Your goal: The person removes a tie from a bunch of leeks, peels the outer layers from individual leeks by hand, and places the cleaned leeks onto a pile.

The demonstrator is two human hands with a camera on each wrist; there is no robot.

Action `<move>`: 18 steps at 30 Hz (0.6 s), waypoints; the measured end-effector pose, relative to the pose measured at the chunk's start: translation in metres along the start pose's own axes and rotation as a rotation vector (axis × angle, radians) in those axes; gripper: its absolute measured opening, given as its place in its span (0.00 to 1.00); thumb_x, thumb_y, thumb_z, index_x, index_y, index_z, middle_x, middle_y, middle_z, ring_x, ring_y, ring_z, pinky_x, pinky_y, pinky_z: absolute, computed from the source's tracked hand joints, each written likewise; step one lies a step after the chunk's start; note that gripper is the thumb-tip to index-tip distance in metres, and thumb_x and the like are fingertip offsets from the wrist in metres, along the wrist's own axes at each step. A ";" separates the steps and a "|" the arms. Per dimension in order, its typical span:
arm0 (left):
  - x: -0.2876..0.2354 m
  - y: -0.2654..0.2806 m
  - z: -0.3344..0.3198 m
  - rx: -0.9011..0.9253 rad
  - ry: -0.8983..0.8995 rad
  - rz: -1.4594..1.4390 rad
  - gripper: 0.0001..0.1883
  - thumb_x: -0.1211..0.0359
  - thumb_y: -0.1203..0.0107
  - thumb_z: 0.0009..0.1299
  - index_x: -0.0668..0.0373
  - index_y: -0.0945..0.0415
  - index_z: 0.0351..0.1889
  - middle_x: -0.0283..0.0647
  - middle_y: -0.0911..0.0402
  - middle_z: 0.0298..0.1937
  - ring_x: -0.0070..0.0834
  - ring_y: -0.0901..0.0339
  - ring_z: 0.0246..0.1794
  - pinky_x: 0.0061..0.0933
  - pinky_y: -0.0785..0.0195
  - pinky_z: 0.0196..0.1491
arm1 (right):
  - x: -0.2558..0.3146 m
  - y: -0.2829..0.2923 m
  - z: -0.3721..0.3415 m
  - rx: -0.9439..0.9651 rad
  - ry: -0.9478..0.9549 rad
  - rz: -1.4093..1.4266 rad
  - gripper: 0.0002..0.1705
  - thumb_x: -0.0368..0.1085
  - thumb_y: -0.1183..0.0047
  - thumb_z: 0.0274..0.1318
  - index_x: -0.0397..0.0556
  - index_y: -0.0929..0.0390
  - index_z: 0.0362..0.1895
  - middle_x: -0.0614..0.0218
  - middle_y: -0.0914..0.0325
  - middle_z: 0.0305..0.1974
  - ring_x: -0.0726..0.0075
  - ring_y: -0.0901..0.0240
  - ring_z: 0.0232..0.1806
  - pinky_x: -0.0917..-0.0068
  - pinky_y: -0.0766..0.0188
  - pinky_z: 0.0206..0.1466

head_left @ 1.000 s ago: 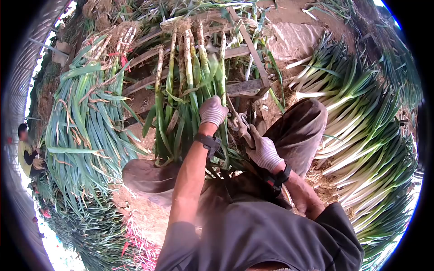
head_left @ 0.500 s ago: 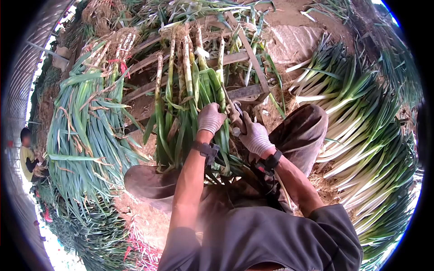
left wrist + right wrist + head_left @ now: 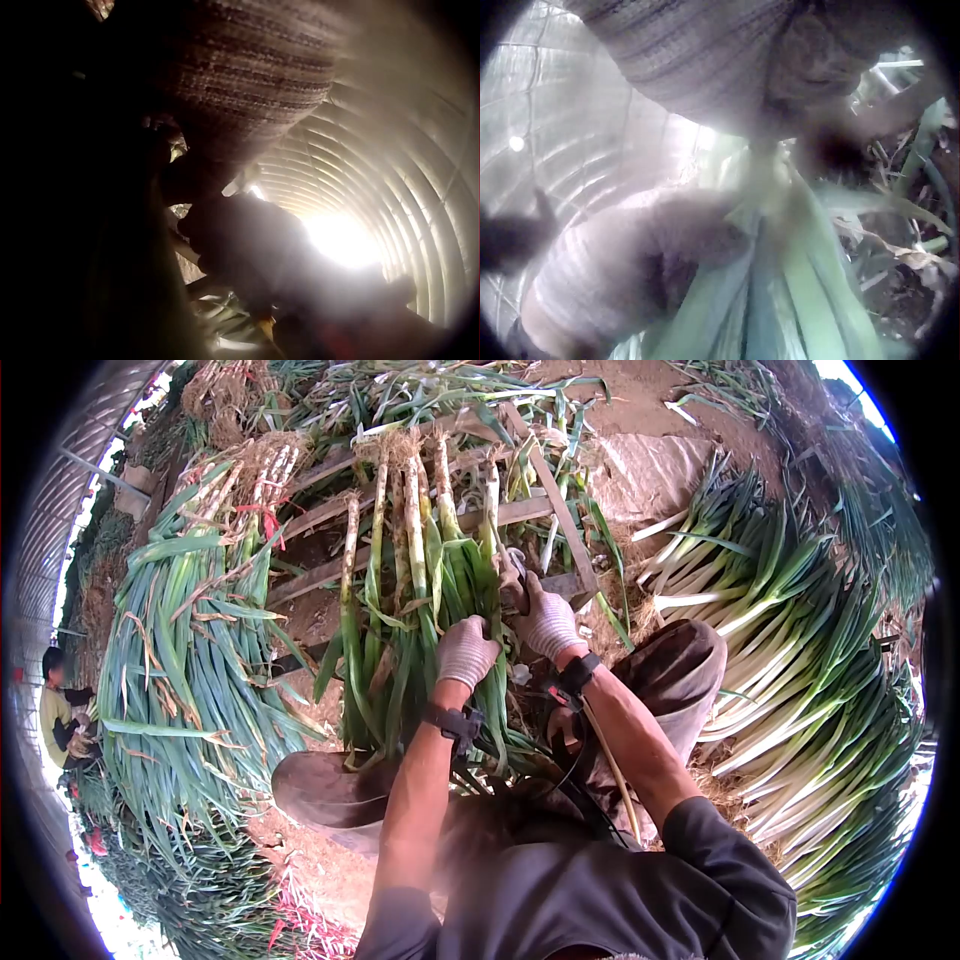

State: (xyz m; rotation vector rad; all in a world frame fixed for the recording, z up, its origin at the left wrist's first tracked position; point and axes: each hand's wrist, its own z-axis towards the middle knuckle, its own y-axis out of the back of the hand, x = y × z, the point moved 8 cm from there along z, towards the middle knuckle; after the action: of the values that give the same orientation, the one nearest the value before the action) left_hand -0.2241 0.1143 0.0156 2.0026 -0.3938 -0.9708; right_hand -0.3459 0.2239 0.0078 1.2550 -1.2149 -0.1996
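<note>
In the head view my gloved left hand (image 3: 468, 652) grips the leaves of a leek (image 3: 490, 500), the rightmost of several lying in front of me. My gloved right hand (image 3: 548, 622) holds a blow gun (image 3: 513, 582) close beside this leek's stalk, just above the left hand. A tan hose (image 3: 612, 765) runs from under the right wrist towards my lap. In the right wrist view the left hand (image 3: 622, 270) closes round broad green leaves (image 3: 810, 292). The left wrist view is mostly dark, with the glove's striped knit (image 3: 247, 75) at the top.
The leeks lie across a wooden rack (image 3: 520, 510). A heap of uncleaned leeks (image 3: 190, 630) with dry roots is at left. Leeks with white stalks (image 3: 770, 730) lie in a long row at right. A person (image 3: 58, 710) sits at the far left.
My right hand has moved forward and up along the leek with the blow gun. The left hand appears slightly nearer my body, still gripping leaves. A white scrap seen mid-sequence is gone.
</note>
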 end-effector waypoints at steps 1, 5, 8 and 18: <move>0.000 0.000 0.001 0.005 0.009 0.010 0.19 0.59 0.37 0.58 0.58 0.17 0.44 0.49 0.15 0.42 0.47 0.18 0.45 0.42 0.25 0.49 | 0.000 0.001 0.008 -0.016 -0.005 0.002 0.41 0.43 0.44 0.51 0.41 0.42 0.68 0.41 0.20 0.32 0.33 0.22 0.38 0.44 0.27 0.42; -0.005 0.002 -0.004 0.049 0.050 0.062 0.20 0.57 0.36 0.59 0.57 0.18 0.46 0.50 0.16 0.44 0.48 0.19 0.47 0.44 0.25 0.50 | 0.003 0.011 0.033 -0.024 0.006 -0.010 0.32 0.44 0.45 0.54 0.45 0.36 0.61 0.41 0.19 0.34 0.34 0.21 0.40 0.44 0.27 0.44; -0.005 0.000 -0.004 0.061 0.058 0.071 0.19 0.58 0.35 0.59 0.56 0.19 0.45 0.51 0.16 0.43 0.48 0.18 0.47 0.44 0.25 0.50 | 0.003 0.016 0.060 -0.043 -0.015 -0.033 0.28 0.45 0.42 0.51 0.45 0.33 0.53 0.42 0.19 0.36 0.34 0.21 0.41 0.45 0.25 0.45; -0.026 -0.010 -0.015 -0.016 -0.036 0.217 0.16 0.62 0.35 0.58 0.59 0.21 0.42 0.50 0.16 0.41 0.47 0.17 0.44 0.43 0.23 0.48 | -0.018 0.019 0.060 -0.013 -0.095 -0.037 0.31 0.45 0.40 0.48 0.49 0.33 0.56 0.40 0.20 0.39 0.35 0.22 0.44 0.46 0.25 0.48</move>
State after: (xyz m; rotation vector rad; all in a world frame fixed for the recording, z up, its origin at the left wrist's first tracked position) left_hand -0.2305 0.1440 0.0255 1.8849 -0.6074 -0.8717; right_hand -0.4088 0.2070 0.0018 1.2691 -1.2701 -0.2968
